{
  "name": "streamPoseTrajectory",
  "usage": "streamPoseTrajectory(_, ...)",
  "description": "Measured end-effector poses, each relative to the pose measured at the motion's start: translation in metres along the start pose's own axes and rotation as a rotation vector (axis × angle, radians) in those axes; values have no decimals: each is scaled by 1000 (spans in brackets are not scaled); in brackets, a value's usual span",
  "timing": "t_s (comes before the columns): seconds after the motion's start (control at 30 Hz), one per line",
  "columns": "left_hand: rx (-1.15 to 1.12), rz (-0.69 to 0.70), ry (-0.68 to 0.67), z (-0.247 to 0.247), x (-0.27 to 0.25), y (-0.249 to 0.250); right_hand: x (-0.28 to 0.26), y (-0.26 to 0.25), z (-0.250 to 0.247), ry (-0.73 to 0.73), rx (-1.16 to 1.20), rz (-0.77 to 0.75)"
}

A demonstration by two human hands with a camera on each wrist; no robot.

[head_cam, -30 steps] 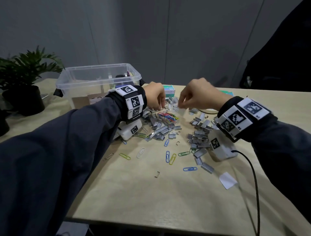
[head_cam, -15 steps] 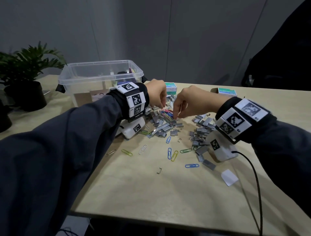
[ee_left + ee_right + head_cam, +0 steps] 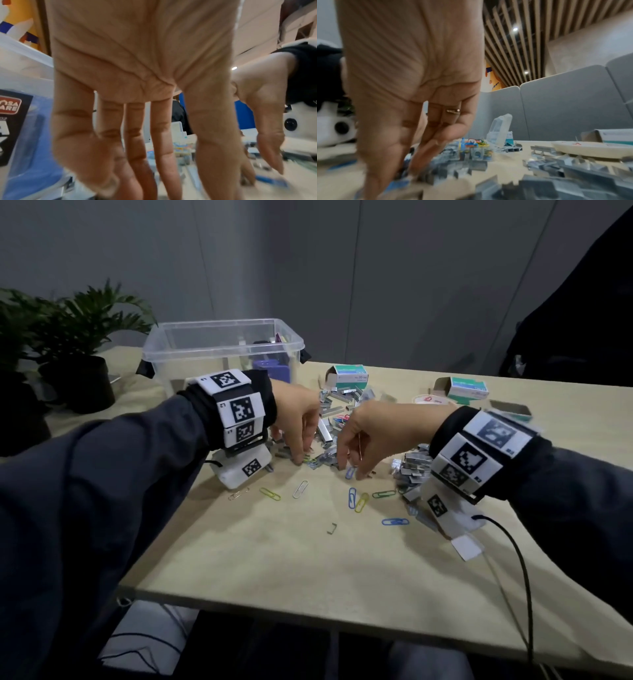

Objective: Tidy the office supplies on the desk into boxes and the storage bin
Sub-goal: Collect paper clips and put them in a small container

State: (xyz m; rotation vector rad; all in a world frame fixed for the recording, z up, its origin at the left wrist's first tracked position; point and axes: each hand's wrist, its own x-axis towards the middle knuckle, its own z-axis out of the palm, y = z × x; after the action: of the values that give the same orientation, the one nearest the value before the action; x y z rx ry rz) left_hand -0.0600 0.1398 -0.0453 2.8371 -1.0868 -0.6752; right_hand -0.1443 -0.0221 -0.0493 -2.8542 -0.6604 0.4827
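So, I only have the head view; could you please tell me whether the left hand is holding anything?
Observer: No; the left wrist view shows the left hand with its fingers straight and spread, pointing down at the desk, holding nothing.
Operator: Thank you. And the right hand?
Observer: In the right wrist view the right hand has thumb and fingers together low among the staples; blur hides whether they pinch anything.

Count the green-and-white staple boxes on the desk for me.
2. One staple box lies behind the staple pile, right of the clear bin; the other lies far right. More may be hidden.
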Motion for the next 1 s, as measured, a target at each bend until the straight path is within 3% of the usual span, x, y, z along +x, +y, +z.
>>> streamPoseTrajectory(0.23,14,114,39,11,3,-2,4,0,6,28,-122,29)
streamPoseTrajectory(0.37,68,154,96,12,3,-7,-2,-2,4,70,-83,-36)
streamPoseTrajectory(0.63,125,177,215,15,0,-3,-11,-9,1,-118,30,-231)
streamPoseTrajectory(1.0,-53,81,2,13,4,-5,-13,-10,8,-160,45,-102)
